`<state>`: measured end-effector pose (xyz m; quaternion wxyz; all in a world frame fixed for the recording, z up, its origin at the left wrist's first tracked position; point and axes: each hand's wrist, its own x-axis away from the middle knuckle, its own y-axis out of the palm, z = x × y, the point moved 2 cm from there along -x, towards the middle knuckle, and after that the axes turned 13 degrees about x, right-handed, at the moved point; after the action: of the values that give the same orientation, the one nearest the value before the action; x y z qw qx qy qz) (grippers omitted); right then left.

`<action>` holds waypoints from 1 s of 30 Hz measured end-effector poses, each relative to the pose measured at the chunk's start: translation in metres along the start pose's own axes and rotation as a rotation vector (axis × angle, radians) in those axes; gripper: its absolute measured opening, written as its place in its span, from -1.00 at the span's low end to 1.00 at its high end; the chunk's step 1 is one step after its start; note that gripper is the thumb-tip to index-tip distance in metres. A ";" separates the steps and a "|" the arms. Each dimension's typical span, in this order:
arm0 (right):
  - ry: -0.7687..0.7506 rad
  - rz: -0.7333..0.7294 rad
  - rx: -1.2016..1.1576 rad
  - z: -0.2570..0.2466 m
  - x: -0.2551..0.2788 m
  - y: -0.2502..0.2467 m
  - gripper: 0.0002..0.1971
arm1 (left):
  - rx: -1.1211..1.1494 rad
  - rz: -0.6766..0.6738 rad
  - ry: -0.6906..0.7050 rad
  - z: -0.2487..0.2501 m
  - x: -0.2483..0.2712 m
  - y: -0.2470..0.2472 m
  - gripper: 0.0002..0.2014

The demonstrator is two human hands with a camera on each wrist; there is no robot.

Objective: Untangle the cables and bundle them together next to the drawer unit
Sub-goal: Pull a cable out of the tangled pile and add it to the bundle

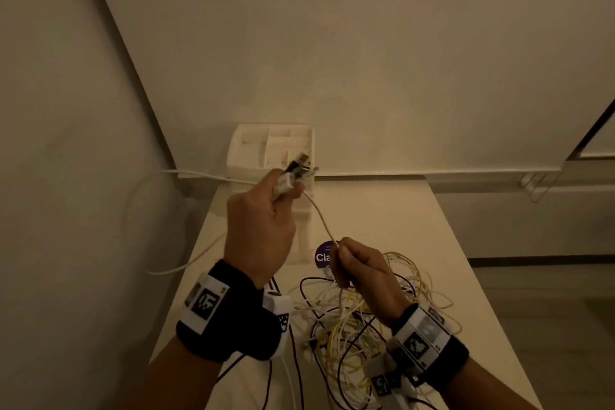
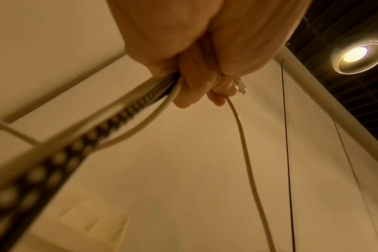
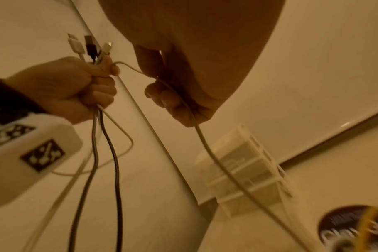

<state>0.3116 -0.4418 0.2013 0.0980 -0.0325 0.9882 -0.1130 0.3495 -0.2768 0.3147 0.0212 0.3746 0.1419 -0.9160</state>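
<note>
My left hand is raised above the table and grips a bunch of cable ends, white and black plugs sticking up past the fingers. From that fist a thin white cable runs down to my right hand, which pinches it and lets it trail into the tangle of white, yellow and black cables on the table. The white drawer unit stands at the table's far left corner against the wall. In the left wrist view the cables hang below the fist.
A round purple sticker lies on the white table beside the drawers. A white cord runs off the table's left edge along the wall. Walls close in behind and to the left.
</note>
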 end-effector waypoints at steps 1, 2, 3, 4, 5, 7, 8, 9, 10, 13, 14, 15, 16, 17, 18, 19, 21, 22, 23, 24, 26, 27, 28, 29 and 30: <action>0.032 -0.022 -0.003 0.010 0.003 0.004 -0.66 | 0.010 0.054 -0.013 -0.001 -0.004 -0.007 -0.87; 0.069 -0.041 -0.003 0.018 0.006 0.007 -0.66 | 0.022 0.120 -0.044 -0.005 -0.007 -0.015 -0.84; 0.106 -0.052 0.000 0.026 0.009 0.010 -0.67 | 0.025 0.182 -0.082 -0.010 -0.010 -0.023 -0.82; 0.134 -0.051 0.011 0.031 0.011 0.012 -0.66 | 0.018 0.216 -0.120 -0.015 -0.012 -0.029 -0.78; 0.147 -0.043 0.033 0.034 0.012 0.013 -0.66 | -0.001 0.213 -0.147 -0.019 -0.013 -0.032 -0.73; 0.130 -0.032 0.083 0.033 0.010 0.013 -0.64 | -0.046 0.148 -0.182 -0.018 -0.011 -0.034 -0.65; 0.117 -0.020 0.100 0.030 0.008 0.013 -0.63 | -0.030 0.115 -0.190 -0.015 -0.008 -0.031 -0.67; 0.103 -0.003 0.115 0.026 0.006 0.012 -0.63 | -0.002 0.079 -0.178 -0.010 -0.004 -0.026 -0.69; 0.082 0.012 0.128 0.021 0.005 0.010 -0.63 | 0.008 0.032 -0.140 -0.005 0.001 -0.021 -0.67; 0.014 0.025 0.124 0.000 -0.001 0.002 -0.65 | 0.001 -0.240 -0.097 -0.006 0.017 0.000 -0.65; 0.003 0.019 0.095 -0.008 -0.003 -0.001 -0.66 | -0.013 -0.357 -0.126 -0.009 0.023 0.007 -0.68; -0.002 0.013 0.054 -0.015 -0.005 -0.005 -0.67 | -0.032 -0.457 -0.151 -0.013 0.028 0.013 -0.72; -0.006 0.007 0.019 -0.023 -0.007 -0.009 -0.66 | -0.049 -0.514 -0.167 -0.016 0.033 0.018 -0.74; -0.013 0.004 -0.001 -0.030 -0.008 -0.013 -0.65 | -0.054 -0.528 -0.170 -0.018 0.035 0.021 -0.78; -0.021 -0.001 -0.008 -0.035 -0.009 -0.015 -0.65 | -0.049 -0.510 -0.163 -0.018 0.036 0.022 -0.81; -0.031 -0.004 -0.006 -0.039 -0.010 -0.017 -0.67 | -0.041 -0.476 -0.144 -0.016 0.034 0.022 -0.85; -0.046 -0.007 -0.006 -0.042 -0.009 -0.016 -0.68 | -0.034 -0.408 -0.095 -0.011 0.028 0.021 -0.91; -0.050 -0.001 -0.012 -0.041 -0.007 -0.014 -0.68 | -0.031 -0.380 -0.073 -0.008 0.024 0.019 -0.93; -0.050 0.012 -0.019 -0.038 -0.006 -0.011 -0.66 | -0.028 -0.354 -0.059 -0.004 0.020 0.017 -0.93; -0.049 0.022 -0.020 -0.033 -0.003 -0.009 -0.66 | -0.028 -0.316 -0.050 -0.001 0.015 0.014 -0.91; -0.035 0.028 0.002 -0.017 0.004 -0.005 -0.66 | -0.049 -0.203 -0.025 0.003 0.003 0.003 -0.87; -0.013 0.031 0.023 -0.006 0.008 -0.003 -0.65 | -0.059 -0.149 -0.007 0.004 -0.002 -0.004 -0.86; 0.015 0.037 0.045 0.005 0.011 -0.002 -0.63 | -0.062 -0.105 0.006 0.005 -0.007 -0.011 -0.86; 0.043 0.048 0.066 0.016 0.015 0.000 -0.60 | -0.055 -0.075 0.010 0.005 -0.011 -0.017 -0.86; 0.066 0.056 0.080 0.026 0.018 0.001 -0.57 | -0.047 -0.055 0.008 0.006 -0.013 -0.022 -0.88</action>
<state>0.2994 -0.4477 0.1727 0.0697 0.0030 0.9862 -0.1504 0.3516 -0.2584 0.3324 0.0045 0.3736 0.1736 -0.9112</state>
